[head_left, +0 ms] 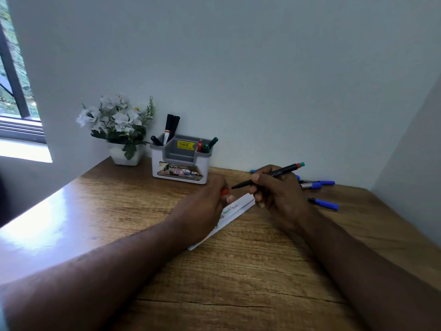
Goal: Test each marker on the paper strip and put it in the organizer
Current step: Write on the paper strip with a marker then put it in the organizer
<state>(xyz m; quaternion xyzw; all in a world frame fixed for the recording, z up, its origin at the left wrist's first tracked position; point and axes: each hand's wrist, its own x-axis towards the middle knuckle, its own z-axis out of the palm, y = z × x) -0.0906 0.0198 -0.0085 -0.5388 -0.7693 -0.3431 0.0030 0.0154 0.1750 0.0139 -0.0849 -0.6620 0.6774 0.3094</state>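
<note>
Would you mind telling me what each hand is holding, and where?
The right hand grips a black pen around mid-barrel. The left hand pinches its red cap, mostly hidden by fingers.

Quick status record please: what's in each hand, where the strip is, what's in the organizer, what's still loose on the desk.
left hand: holds red cap, over strip
right hand: grips black pen, uncapped, tip clear of paper
strip: flat on desk, green scribbles on it
organizer: black markers on its left side, red and green on its right
loose: blue markers behind right hand
</note>
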